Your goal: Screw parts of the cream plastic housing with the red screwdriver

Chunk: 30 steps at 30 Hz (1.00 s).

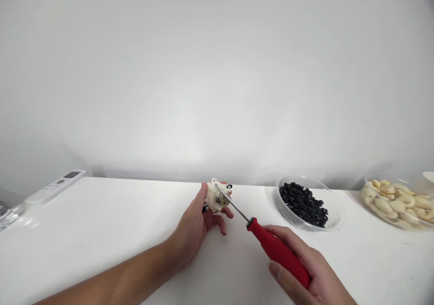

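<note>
My left hand (196, 219) grips a small off-white plastic part (212, 200) between thumb and fingers, a little above the table. The part has a looped tab on top, a round metallic piece in its middle and small black bits at two sides. A screwdriver (278, 251) with a red handle lies in my right hand (312, 264), its fingers and thumb around the handle. The thin metal shaft slants up to the left, and its tip meets the upper part of the plastic piece. Whether a screw sits under the tip is too small to tell.
On the right a clear round dish (334, 205) holds many small black pieces. Beyond it stands a clear bowl (393, 221) of cream-coloured curved pieces. A white remote control (57, 186) lies at the far left of the white table (101, 232), beside some clear plastic (13, 217). A plain wall (217, 79) rises behind.
</note>
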### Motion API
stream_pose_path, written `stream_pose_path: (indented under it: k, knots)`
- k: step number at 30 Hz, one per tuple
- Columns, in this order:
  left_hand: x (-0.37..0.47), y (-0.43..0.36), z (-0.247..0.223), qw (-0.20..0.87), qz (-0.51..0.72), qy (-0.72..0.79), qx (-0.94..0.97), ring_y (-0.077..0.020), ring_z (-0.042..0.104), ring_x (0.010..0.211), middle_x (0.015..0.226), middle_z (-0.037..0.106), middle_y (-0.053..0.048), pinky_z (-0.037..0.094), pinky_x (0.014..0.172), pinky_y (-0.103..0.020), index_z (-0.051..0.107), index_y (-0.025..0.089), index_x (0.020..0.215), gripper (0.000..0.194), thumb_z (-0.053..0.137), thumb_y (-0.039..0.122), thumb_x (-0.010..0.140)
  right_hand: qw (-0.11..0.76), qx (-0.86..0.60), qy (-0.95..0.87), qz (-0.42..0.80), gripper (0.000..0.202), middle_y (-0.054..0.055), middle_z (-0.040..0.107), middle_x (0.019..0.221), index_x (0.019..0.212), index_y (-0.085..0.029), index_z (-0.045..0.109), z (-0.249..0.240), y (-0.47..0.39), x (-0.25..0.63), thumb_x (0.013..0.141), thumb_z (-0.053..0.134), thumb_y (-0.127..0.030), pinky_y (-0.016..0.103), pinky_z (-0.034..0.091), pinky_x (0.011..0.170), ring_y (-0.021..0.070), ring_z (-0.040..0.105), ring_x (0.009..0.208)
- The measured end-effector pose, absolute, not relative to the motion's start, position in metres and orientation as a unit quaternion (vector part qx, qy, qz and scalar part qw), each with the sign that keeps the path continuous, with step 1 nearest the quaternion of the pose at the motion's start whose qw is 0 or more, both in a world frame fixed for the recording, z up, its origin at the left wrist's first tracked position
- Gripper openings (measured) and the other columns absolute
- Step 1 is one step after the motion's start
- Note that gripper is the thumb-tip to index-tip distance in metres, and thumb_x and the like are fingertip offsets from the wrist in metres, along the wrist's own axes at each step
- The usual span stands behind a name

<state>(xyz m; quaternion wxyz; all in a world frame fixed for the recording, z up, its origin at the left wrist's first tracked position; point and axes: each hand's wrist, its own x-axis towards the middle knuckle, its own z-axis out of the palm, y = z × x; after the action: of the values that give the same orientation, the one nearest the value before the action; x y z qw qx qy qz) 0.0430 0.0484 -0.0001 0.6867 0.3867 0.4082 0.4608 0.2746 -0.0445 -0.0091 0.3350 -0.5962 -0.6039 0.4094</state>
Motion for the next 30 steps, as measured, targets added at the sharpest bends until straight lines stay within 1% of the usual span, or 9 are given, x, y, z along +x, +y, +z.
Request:
stream_pose_path:
  k: [2,4,7,10,14,18,23,26,30]
  knots:
    - [0.0435,0.0492,0.0003,0.688,0.469,0.407,0.376,-0.0222,0.064,0.076,0.117,0.066,-0.015,0.055,0.053,-0.033,0.065,0.018,0.129,0.058,0.042,0.063,0.102,0.336,-0.597,-0.604,0.408,0.053,0.005,0.072,0.135,0.136,-0.033,0.064,-0.0114,-0.0452,0.2755,0.088,0.063,-0.057,0.034,0.058,0.083,0.0347,0.063,0.125]
    - [0.0442,0.0499,0.0005,0.687,0.477,0.406,0.368,-0.0233,0.064,0.079,0.116,0.066,-0.014,0.056,0.054,-0.033,0.066,0.018,0.128,0.056,0.042,0.062,0.103,0.333,-0.598,-0.604,0.409,0.054,0.005,0.071,0.137,0.137,-0.034,0.063,-0.0135,-0.0455,0.2764,0.088,0.063,-0.057,0.034,0.058,0.082,0.0351,0.062,0.126]
    - [0.0449,0.0501,0.0006,0.686,0.485,0.409,0.357,-0.0230,0.063,0.080,0.110,0.065,-0.013,0.056,0.058,-0.034,0.067,0.018,0.125,0.055,0.044,0.062,0.102,0.331,-0.594,-0.606,0.413,0.052,0.004,0.073,0.134,0.136,-0.035,0.064,-0.0155,-0.0455,0.2771,0.087,0.065,-0.053,0.035,0.057,0.084,0.0342,0.065,0.122]
    - [0.0451,0.0488,0.0006,0.684,0.485,0.405,0.363,-0.0229,0.063,0.082,0.105,0.064,-0.011,0.055,0.060,-0.032,0.066,0.017,0.126,0.055,0.045,0.062,0.102,0.342,-0.588,-0.606,0.412,0.050,0.004,0.075,0.130,0.133,-0.034,0.065,-0.0155,-0.0457,0.2766,0.086,0.066,-0.050,0.034,0.057,0.082,0.0327,0.068,0.116]
    - [0.0447,0.0466,-0.0009,0.678,0.481,0.405,0.381,-0.0226,0.061,0.083,0.104,0.062,-0.011,0.053,0.062,-0.032,0.065,0.016,0.128,0.055,0.046,0.060,0.102,0.358,-0.597,-0.597,0.399,0.049,0.002,0.076,0.130,0.131,-0.035,0.067,-0.0143,-0.0465,0.2752,0.085,0.068,-0.050,0.032,0.058,0.081,0.0318,0.069,0.116]
    - [0.0441,0.0452,-0.0037,0.659,0.487,0.404,0.408,-0.0213,0.059,0.086,0.108,0.059,-0.008,0.052,0.064,-0.031,0.062,0.022,0.130,0.048,0.050,0.058,0.101,0.354,-0.598,-0.598,0.399,0.048,0.001,0.075,0.130,0.131,-0.036,0.066,-0.0139,-0.0470,0.2747,0.085,0.067,-0.050,0.032,0.058,0.080,0.0317,0.069,0.116]
    - [0.0416,0.0433,-0.0033,0.627,0.476,0.431,0.441,-0.0167,0.053,0.083,0.107,0.057,-0.002,0.050,0.079,-0.032,0.055,0.035,0.137,0.041,0.055,0.053,0.101,0.348,-0.604,-0.591,0.407,0.049,0.002,0.074,0.132,0.133,-0.035,0.065,-0.0137,-0.0465,0.2751,0.086,0.066,-0.051,0.034,0.058,0.084,0.0319,0.068,0.118]
    - [0.0403,0.0432,-0.0022,0.627,0.471,0.439,0.438,-0.0165,0.052,0.083,0.109,0.057,-0.002,0.047,0.082,-0.033,0.053,0.037,0.139,0.042,0.056,0.052,0.100,0.340,-0.601,-0.596,0.410,0.050,0.004,0.074,0.132,0.133,-0.034,0.064,-0.0133,-0.0457,0.2749,0.086,0.065,-0.050,0.034,0.058,0.084,0.0317,0.067,0.117]
    - [0.0398,0.0430,-0.0008,0.625,0.457,0.447,0.447,-0.0176,0.052,0.083,0.109,0.058,-0.002,0.046,0.083,-0.033,0.053,0.036,0.140,0.044,0.059,0.049,0.099,0.342,-0.597,-0.601,0.406,0.049,0.005,0.075,0.128,0.134,-0.032,0.065,-0.0126,-0.0450,0.2737,0.086,0.065,-0.045,0.033,0.058,0.083,0.0303,0.070,0.112]
